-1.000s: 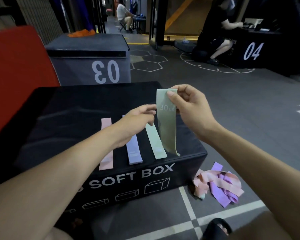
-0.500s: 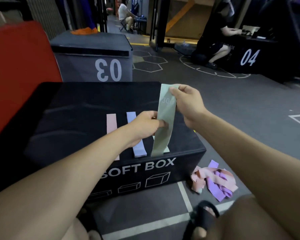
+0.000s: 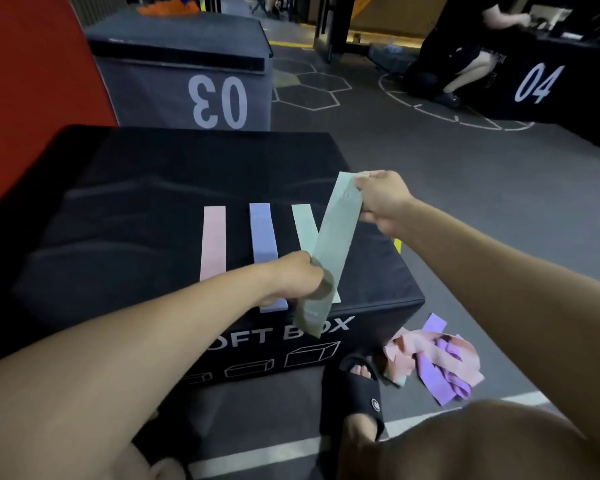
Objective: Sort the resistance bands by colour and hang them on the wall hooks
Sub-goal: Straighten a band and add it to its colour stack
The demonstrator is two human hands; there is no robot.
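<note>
Though slack, green band (image 3: 336,233) between grips

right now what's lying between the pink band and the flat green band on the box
A lilac band lies between the pink band and the flat green band on the black box, in the head view.

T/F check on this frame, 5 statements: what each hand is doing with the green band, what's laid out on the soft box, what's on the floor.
1. Both hands hold one green band: the right hand at its top end, the left hand lower down. True.
2. Three bands lie flat on the soft box: pink band, lilac band, pale green band. True.
3. The pile of bands sits on top of the soft box. False: it lies on the floor to the right of the box.
4. The left hand is empty. False: it grips the green band.
5. The grey box behind reads 04. False: 03.
</note>
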